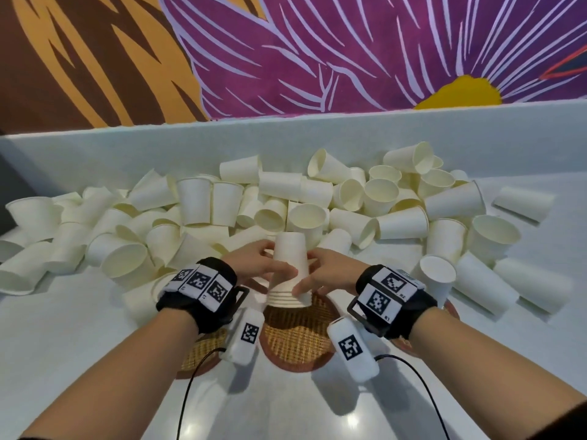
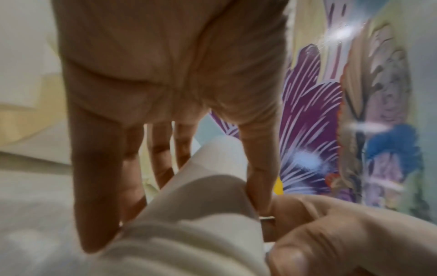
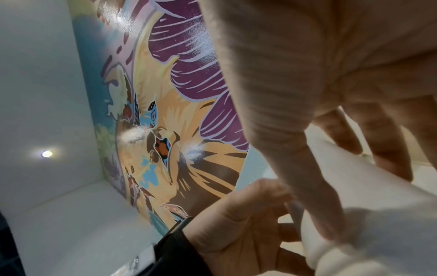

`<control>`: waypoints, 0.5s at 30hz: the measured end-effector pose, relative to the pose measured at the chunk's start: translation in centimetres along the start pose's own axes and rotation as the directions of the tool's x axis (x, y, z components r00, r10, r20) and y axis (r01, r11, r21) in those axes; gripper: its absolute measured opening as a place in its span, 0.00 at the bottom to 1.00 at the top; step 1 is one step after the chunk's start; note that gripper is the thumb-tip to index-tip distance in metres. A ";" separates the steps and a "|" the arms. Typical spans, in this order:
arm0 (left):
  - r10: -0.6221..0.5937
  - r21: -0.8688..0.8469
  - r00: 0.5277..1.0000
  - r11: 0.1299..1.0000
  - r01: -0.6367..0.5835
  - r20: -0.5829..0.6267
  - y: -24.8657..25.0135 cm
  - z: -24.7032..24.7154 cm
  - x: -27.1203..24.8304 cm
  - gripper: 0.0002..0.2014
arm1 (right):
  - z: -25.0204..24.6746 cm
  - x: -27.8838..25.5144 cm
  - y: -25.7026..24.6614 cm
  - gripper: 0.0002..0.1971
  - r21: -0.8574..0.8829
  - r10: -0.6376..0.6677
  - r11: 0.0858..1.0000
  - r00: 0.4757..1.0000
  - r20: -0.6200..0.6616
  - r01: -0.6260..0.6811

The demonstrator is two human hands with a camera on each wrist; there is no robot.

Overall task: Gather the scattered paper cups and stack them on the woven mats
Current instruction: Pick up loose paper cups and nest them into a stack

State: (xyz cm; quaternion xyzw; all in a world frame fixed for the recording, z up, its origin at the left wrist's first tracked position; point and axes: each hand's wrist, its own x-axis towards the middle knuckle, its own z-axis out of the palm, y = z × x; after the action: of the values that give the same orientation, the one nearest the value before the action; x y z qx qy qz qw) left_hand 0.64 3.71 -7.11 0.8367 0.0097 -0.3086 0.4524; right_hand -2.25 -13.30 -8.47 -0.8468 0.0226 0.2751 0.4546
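Left wrist band (image 1: 198, 292): black, carrying white square-code tags. Right wrist band (image 1: 394, 296): same make. White box (image 1: 246, 335) under each wrist, one code tag, thin black cable (image 1: 190, 385) trailing. Forearms bare.

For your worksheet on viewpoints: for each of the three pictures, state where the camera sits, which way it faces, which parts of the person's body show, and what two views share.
Head: worn on the head, looking forward and down at the stack of cups on the woven mat; both forearms, left hand and right hand show.
Left wrist: under the left hand, looking along its fingers at the stack.
Right wrist: under the right hand, looking along it at the stack and the mural.
Shared: both wrist views show the stack, the mural and the opposite hand.
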 end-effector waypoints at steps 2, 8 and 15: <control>0.091 0.104 0.995 0.990 -0.093 0.027 -0.3 0.3 -0.7 0.37 | 0.0 -1.2 0.3 0.38 -0.014 -0.061 0.998 0.998 0.005 0.061; 0.300 0.231 0.953 0.926 -0.300 0.035 -2.8 2.9 -1.1 0.39 | 1.1 -1.4 2.0 0.40 -0.155 -0.122 0.981 0.992 -0.041 0.115; 0.246 0.438 0.965 0.861 -0.259 0.086 -2.6 2.7 -0.8 0.39 | 0.6 -1.2 2.5 0.31 -0.277 -0.097 0.958 0.994 -0.053 0.079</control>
State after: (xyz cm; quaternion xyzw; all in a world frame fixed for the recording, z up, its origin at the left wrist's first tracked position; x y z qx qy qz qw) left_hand -2.11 3.38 -9.73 0.9076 -0.1768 -0.2519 0.2854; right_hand -4.31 -14.57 -10.06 -0.9105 -0.0384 0.2268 0.3437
